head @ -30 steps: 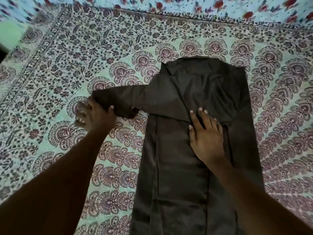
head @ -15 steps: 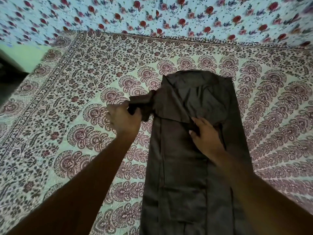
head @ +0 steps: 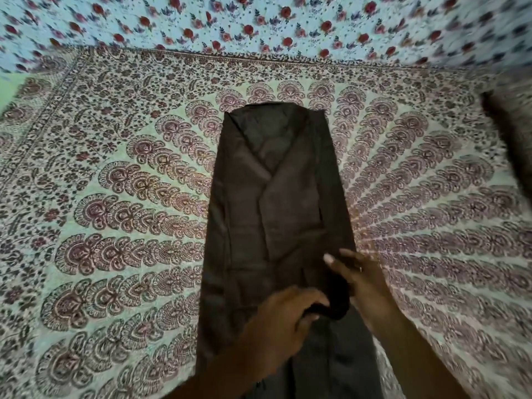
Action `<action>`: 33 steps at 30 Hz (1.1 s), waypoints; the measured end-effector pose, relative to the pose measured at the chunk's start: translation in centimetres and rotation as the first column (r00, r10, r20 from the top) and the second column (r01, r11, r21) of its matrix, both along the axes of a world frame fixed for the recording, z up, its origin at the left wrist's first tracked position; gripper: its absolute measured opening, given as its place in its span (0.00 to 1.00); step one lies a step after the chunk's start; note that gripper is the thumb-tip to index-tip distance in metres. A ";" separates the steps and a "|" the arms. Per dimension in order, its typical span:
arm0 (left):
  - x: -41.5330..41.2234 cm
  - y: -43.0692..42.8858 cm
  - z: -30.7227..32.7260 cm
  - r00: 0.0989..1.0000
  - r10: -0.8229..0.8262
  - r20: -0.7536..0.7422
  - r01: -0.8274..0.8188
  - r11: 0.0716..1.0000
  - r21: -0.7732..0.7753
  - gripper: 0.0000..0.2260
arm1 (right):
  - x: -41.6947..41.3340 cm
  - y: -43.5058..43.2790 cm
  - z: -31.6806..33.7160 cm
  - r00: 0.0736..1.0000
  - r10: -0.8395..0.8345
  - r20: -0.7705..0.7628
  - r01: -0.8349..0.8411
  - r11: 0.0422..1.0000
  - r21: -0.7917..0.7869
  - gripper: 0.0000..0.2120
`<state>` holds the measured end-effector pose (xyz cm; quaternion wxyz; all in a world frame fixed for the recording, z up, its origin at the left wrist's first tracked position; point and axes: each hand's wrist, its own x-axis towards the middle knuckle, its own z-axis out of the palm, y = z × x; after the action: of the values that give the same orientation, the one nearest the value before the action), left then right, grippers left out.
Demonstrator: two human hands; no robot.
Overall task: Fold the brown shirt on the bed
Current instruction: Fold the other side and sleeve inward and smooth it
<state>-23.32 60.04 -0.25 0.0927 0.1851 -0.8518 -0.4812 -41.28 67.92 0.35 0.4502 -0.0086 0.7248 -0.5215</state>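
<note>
The brown shirt [head: 276,203] lies flat on the bed as a long narrow strip, collar end far from me, both sides folded inward with the sleeves laid down over its middle. My left hand [head: 283,321] is closed on the end of a sleeve low on the shirt. My right hand [head: 357,280] grips the same bunched sleeve end [head: 336,300] from the right side, thumb up. Both hands meet over the shirt's lower right part. The shirt's bottom hem is hidden behind my forearms.
The bed is covered by a patterned maroon and pale green spread [head: 129,197]. A blue cloth with red flowers [head: 259,21] runs along the far edge. A dark blurred object [head: 512,133] sits at the right edge.
My left hand has carried the left sleeve from out at the left across and down onto the shirt. My right hand left the shirt's middle and took the sleeve end too.
</note>
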 end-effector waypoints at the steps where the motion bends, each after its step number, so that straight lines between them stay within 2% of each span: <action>1: 0.7 1.2 -0.3 0.999 -0.037 0.032 0.037 0.999 0.006 0.17 | 0.7 1.9 -0.6 1.000 -0.023 0.021 0.022 0.999 0.050 0.21; 4: 2.6 3.5 -1.3 0.993 -0.102 0.058 0.105 0.993 -0.055 0.20 | 3.0 6.0 -1.7 0.990 -0.078 0.117 0.061 0.988 0.144 0.23; 7: 4.2 4.6 -2.3 0.994 -0.112 -0.018 0.107 0.977 -0.183 0.23 | 4.8 7.8 -2.4 0.991 -0.011 0.135 -0.010 0.988 0.154 0.18; 10: 4.9 5.4 -2.3 0.991 -0.087 -0.099 0.055 0.955 -0.290 0.16 | 5.7 8.0 -2.2 0.995 0.063 0.079 -0.069 0.994 0.085 0.12; 14: 5.2 6.8 -1.9 0.993 -0.083 -0.083 0.045 0.920 -0.390 0.10 | 5.7 8.3 -1.5 0.999 -0.030 0.040 0.030 0.999 -0.013 0.10; 18: 5.8 8.7 -1.6 0.999 -0.030 0.038 0.040 0.952 -0.304 0.09 | 5.8 9.9 -1.8 0.997 -0.068 0.031 0.067 0.997 0.030 0.13; 20: 6.0 9.3 -2.4 0.992 0.012 0.129 0.015 0.979 -0.201 0.11 | 5.9 10.8 -2.5 0.998 -0.060 0.000 0.060 0.997 0.046 0.08; 21: 6.0 9.7 -2.8 0.985 0.046 0.166 -0.023 0.990 -0.139 0.11 | 6.0 11.3 -2.9 0.999 -0.043 -0.029 0.045 0.997 0.055 0.03; 23: 5.7 10.4 -3.8 0.955 0.171 0.242 -0.172 0.985 -0.019 0.10 | 6.2 12.0 -3.7 0.998 0.013 -0.056 -0.008 0.995 0.104 0.03; 25: 4.9 10.8 -4.5 0.874 0.353 0.333 -0.398 0.914 0.075 0.12 | 6.3 12.3 -4.0 0.998 0.047 -0.048 -0.041 0.992 0.116 0.07; 27: 3.8 11.0 -4.6 0.771 0.495 0.400 -0.568 0.819 0.083 0.16 | 6.3 12.3 -3.9 0.999 0.027 0.037 -0.029 0.997 0.075 0.13; 31: 2.7 10.2 -4.0 0.639 0.622 0.453 -0.733 0.671 0.110 0.24 | 6.7 11.8 -3.6 0.964 -0.021 0.264 0.026 1.000 -0.018 0.11; 33: 3.0 9.2 -4.3 0.573 0.648 0.502 -0.814 0.523 0.254 0.25 | 6.8 11.8 -3.3 0.958 -0.008 0.285 0.017 0.999 -0.027 0.12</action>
<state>-20.33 69.23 -4.59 0.0918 0.6286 -0.5516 -0.5405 -34.46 79.70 -2.96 0.5465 0.0648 0.6447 -0.5305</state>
